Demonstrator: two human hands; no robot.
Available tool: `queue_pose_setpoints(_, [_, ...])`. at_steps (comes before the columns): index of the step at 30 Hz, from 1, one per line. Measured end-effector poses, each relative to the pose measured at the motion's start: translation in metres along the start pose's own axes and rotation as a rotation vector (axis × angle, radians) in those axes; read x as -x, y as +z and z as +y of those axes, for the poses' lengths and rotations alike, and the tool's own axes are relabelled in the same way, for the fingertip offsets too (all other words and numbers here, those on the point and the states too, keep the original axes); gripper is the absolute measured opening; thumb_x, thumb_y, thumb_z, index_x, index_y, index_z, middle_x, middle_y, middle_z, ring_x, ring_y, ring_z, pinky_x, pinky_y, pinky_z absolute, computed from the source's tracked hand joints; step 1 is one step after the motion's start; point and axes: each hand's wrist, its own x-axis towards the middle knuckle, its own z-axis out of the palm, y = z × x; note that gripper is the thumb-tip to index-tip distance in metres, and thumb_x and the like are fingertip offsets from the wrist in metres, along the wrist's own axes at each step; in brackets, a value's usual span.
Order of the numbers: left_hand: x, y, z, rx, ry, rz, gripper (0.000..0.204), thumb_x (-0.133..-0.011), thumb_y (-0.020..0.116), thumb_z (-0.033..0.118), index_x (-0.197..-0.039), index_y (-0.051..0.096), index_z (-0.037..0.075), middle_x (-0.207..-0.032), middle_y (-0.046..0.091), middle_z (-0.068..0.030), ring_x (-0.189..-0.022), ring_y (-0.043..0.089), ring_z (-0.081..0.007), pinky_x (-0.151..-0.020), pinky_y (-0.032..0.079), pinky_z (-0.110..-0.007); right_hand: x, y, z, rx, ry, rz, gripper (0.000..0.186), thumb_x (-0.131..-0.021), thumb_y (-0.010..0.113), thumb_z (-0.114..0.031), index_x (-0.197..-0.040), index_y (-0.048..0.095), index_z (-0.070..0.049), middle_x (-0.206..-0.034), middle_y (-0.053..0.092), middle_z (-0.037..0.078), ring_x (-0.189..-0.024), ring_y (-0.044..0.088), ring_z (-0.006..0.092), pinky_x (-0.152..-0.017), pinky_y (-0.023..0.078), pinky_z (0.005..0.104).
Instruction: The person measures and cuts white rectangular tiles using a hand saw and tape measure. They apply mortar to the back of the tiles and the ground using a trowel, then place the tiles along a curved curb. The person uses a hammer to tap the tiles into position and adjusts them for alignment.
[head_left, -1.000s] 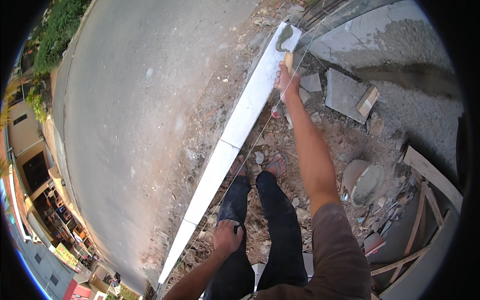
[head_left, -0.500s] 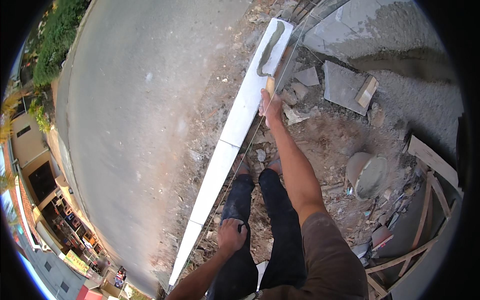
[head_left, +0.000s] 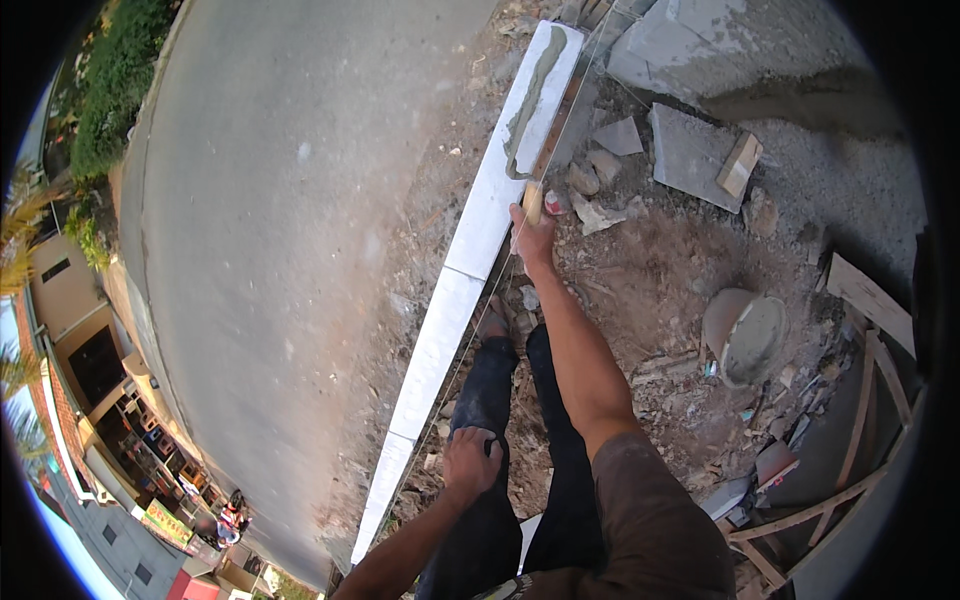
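My right hand [head_left: 532,240] is closed round the wooden handle of a trowel [head_left: 533,203], beside the right edge of a long row of white blocks [head_left: 490,212]. The trowel's blade cannot be made out. Along the far block's top runs a wavy strip of wet grey mortar [head_left: 532,95], ending just beyond the trowel. My left hand [head_left: 472,460] lies on my left knee with its fingers draped over it, holding nothing. A taut string line [head_left: 566,118] passes along the right side of the blocks and crosses in front of my right hand.
Right of the blocks lie broken stones [head_left: 600,213], a concrete slab [head_left: 690,150] with a small board on it, and a bucket [head_left: 755,340] of grey mix. Wooden framing [head_left: 850,440] stands lower right. Left is a paved road [head_left: 270,200], with people farther off.
My right hand and the trowel have come nearer along the blocks. The mortar strip's near end reaches closer to me. My left hand stays on the knee; the view has shifted slightly.
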Motion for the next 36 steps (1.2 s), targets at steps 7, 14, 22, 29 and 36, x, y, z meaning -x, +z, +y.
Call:
queue_pose_setpoints(7, [0.001, 0.004, -0.006, -0.008, 0.034, 0.003, 0.022, -0.088, 0.069, 0.026, -0.103, 0.073, 0.011, -0.109, 0.07, -0.0092, -0.114, 0.061, -0.0308, -0.099, 0.047, -0.046, 0.009, -0.008, 0.032, 0.118, -0.006, -0.007, 0.031, -0.092, 0.075, -0.027, -0.079, 0.062, -0.002, -0.062, 0.057, 0.002, -0.05, 0.053, 0.0119, -0.046, 0.041, 0.0325])
queue_pose_setpoints(14, [0.002, 0.011, 0.002, -0.067, 0.049, -0.059, 0.022, -0.089, 0.068, 0.026, -0.104, 0.073, 0.011, -0.11, 0.069, -0.0088, -0.117, 0.059, -0.0302, -0.1, 0.046, -0.047, 0.041, -0.059, 0.021, 0.2, 0.017, -0.079, 0.039, -0.092, 0.075, -0.038, -0.087, 0.066, -0.001, -0.067, 0.058, 0.003, -0.054, 0.055, 0.0117, -0.048, 0.043, 0.0329])
queue_pose_setpoints(22, [0.004, 0.01, -0.002, -0.128, 0.034, -0.104, 0.022, -0.089, 0.067, 0.025, -0.105, 0.073, 0.011, -0.114, 0.07, -0.0086, -0.12, 0.058, -0.0296, -0.103, 0.044, -0.046, 0.226, -0.245, -0.068, 0.606, -0.286, 0.162, 0.032, -0.097, 0.07, -0.022, -0.12, 0.061, 0.0, -0.083, 0.066, 0.01, -0.07, 0.063, 0.0151, -0.062, 0.052, 0.0339])
queue_pose_setpoints(29, [0.003, 0.012, 0.003, -0.206, 0.103, -0.144, 0.022, -0.089, 0.067, 0.025, -0.104, 0.073, 0.01, -0.114, 0.07, -0.0092, -0.119, 0.059, -0.0309, -0.101, 0.045, -0.048, 0.304, -0.482, -0.139, 1.513, 0.034, 0.606, 0.047, -0.092, 0.068, -0.02, -0.134, 0.051, -0.009, -0.115, 0.071, 0.022, -0.098, 0.07, 0.0443, -0.084, 0.056, 0.052])
queue_pose_setpoints(36, [-0.001, 0.007, 0.007, -0.251, 0.131, -0.18, 0.022, -0.089, 0.065, 0.025, -0.103, 0.074, 0.011, -0.113, 0.07, -0.0098, -0.118, 0.059, -0.0318, -0.1, 0.045, -0.049, 0.245, -0.493, -0.107, 1.533, 0.208, 0.509, 0.051, -0.093, 0.068, -0.023, -0.139, 0.051, -0.009, -0.127, 0.065, 0.023, -0.109, 0.067, 0.0417, -0.094, 0.054, 0.0497])
